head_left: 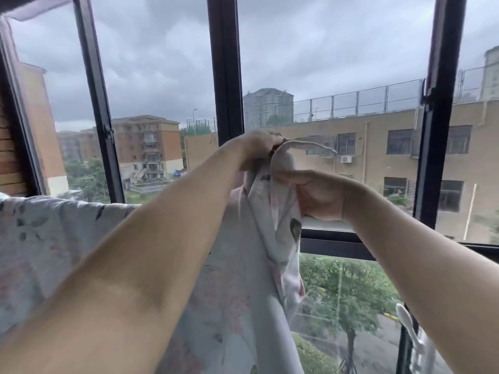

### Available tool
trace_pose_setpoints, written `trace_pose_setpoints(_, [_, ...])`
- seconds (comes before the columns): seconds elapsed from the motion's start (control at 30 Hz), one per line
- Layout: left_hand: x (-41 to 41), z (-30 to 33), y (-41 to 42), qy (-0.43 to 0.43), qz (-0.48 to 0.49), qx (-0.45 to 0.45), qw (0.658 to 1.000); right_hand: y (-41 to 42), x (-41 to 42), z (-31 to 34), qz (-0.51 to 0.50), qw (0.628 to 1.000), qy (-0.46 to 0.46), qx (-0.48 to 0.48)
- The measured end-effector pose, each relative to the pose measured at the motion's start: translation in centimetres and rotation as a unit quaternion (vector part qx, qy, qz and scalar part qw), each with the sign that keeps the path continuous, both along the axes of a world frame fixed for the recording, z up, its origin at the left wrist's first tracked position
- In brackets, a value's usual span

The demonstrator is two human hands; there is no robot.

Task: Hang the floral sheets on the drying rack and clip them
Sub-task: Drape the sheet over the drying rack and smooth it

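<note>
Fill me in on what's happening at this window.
A person is hanging a floral sheet in front of the window frame. Both hands are raised and grip a bunched corner of it: the left hand holds the top, the right hand just below. The rest of the sheet drapes down and off to the left. No clip is visible on it yet.

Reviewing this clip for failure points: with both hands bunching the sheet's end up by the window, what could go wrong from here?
1. The left hand and right hand grip only a bunched end of the floral sheet; most of it hangs below, so its weight could drag it loose if either grip slips.
2. No clip is visible on this end, so it is likely unsecured once released.
3. The white handle at lower right could snag the hanging cloth.
</note>
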State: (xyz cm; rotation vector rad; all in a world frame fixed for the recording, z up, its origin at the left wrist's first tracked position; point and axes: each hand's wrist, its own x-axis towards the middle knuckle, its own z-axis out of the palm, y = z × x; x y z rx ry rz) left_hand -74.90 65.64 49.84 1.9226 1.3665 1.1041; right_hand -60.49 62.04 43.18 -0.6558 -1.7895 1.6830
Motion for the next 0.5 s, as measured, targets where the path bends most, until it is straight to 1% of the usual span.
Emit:
trace_pose_setpoints(0.03, [-0.2,-0.8,-0.1,0.071,-0.001,-0.028,0.997,0.3,-0.3,-0.1,-0.035,0.999,0.021,-0.013])
trace_pose_setpoints(0.07, [-0.6,-1.6,-0.4,0.122,0.010,-0.031,0.992,0.6,-0.6,-0.2,-0.059,0.997,0.036,-0.023])
trace_pose_setpoints(0.1, [-1.1,-2.3,-0.8,0.148,0.026,-0.017,0.989,0.9,-0.8,-0.2,-0.080,0.996,0.030,-0.030])
trace_pose_setpoints(0.17, [-2.3,-4.4,-2.1,0.136,0.042,0.020,0.990,1.6,-0.9,-0.2,-0.127,0.991,-0.005,-0.039])
trace_pose_setpoints(0.2, [-2.7,-5.8,-3.1,0.144,0.041,0.043,0.988,1.9,-1.0,-0.2,-0.148,0.988,-0.016,-0.048])
trace_pose_setpoints(0.23, [-3.2,-7.3,-4.0,0.177,0.045,0.061,0.981,2.3,-1.2,-0.3,-0.172,0.983,-0.024,-0.058])
trace_pose_setpoints(0.3, [-4.1,-9.6,-5.7,0.278,0.075,0.080,0.954,2.9,-1.5,-0.4,-0.202,0.976,-0.037,-0.066])
trace_pose_setpoints(0.33, [-4.4,-10.2,-6.3,0.300,0.090,0.090,0.945,3.3,-1.6,-0.3,-0.218,0.973,-0.042,-0.069])
trace_pose_setpoints(0.37, [-4.8,-10.4,-6.7,0.293,0.093,0.093,0.947,3.4,-1.8,0.1,-0.243,0.967,-0.041,-0.064])
trace_pose_setpoints(0.43, [-5.3,-10.1,-7.2,0.250,0.075,0.090,0.961,3.5,-1.8,1.2,-0.296,0.954,-0.006,-0.045])
trace_pose_setpoints(0.5, [-5.6,-10.1,-7.4,0.269,0.057,0.096,0.957,3.0,-1.5,2.8,-0.337,0.940,0.052,-0.029])
